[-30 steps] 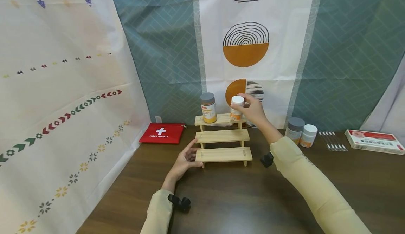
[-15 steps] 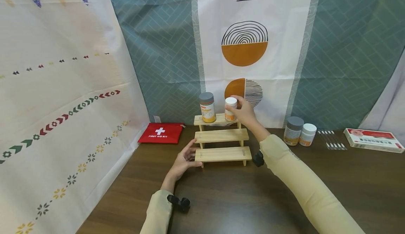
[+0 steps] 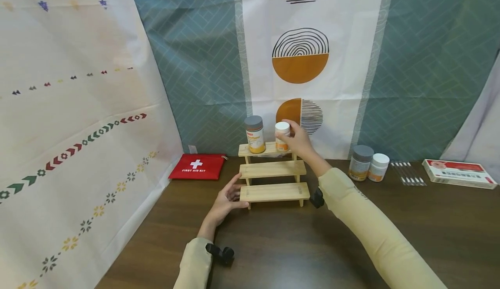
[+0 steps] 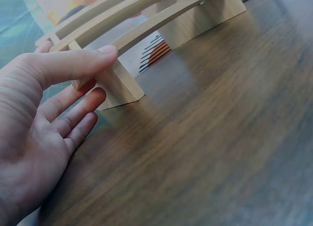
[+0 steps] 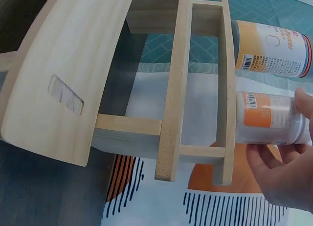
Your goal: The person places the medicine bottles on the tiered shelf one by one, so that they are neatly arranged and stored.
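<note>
Basically, the small white plastic bottle with white cap and orange label point(image 3: 282, 136) is upright at the top step of the three-step pale wooden stand point(image 3: 273, 168), right of that step's middle. Base looks to be touching the step in the right wrist view. Right hand point(image 3: 300, 141) has it: thumb on one side, fingers on the other, gap narrowed to the bottle's width.

Key relation: bottle lies to the left of the right hand, long axis vertical, square to the stand's steps, which run left to right. Right hand is clearly the nearer one. Left hand point(image 3: 224, 202) is at the stand's lower left end, thumb over the bottom step, fingers around the end and under it, holding the stand.

Next to the bottle on the top step, to its left and apart: larger jar with grey lid and yellow-white label point(image 3: 255, 135), upright.

Left of the stand: flat red fabric first aid pouch point(image 3: 197, 166), white cross up. Right of the stand, in order: second grey-lidded jar point(image 3: 360, 163), second white-capped bottle point(image 3: 378, 167) just beside it, row of white-tipped swabs point(image 3: 408, 174), flat red-and-white carton point(image 3: 458, 174). Stand sits on the dark brown wood table point(image 3: 273, 245).
</note>
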The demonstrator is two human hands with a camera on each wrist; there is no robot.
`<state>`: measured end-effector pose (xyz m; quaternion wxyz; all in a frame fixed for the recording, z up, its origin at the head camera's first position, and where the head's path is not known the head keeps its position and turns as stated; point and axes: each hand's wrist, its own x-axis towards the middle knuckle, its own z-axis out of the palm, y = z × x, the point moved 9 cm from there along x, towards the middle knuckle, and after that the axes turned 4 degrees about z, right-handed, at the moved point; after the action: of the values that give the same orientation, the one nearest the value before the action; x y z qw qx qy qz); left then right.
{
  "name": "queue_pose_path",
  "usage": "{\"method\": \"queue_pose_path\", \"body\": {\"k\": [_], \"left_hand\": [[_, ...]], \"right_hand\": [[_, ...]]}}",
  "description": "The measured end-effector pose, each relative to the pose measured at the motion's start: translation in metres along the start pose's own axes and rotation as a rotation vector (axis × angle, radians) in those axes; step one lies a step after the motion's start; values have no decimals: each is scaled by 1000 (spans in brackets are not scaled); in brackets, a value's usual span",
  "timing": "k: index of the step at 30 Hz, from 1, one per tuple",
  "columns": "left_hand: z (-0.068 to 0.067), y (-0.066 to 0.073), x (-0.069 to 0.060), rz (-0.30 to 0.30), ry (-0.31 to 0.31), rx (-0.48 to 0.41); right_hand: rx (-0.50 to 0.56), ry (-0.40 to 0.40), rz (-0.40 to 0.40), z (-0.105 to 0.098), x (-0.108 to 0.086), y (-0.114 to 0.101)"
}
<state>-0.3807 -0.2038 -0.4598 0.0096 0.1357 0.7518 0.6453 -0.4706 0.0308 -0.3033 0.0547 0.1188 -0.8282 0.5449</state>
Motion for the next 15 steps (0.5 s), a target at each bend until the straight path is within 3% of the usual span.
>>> {"method": "queue_pose_path", "body": {"k": [5, 15], "left_hand": [[3, 0, 3, -6, -6, -4], [-1, -3, 3, -12, 14, 7]], "right_hand": [[-12, -1, 5, -4, 0, 2], [-72, -104, 21, -9, 4, -3]]}}
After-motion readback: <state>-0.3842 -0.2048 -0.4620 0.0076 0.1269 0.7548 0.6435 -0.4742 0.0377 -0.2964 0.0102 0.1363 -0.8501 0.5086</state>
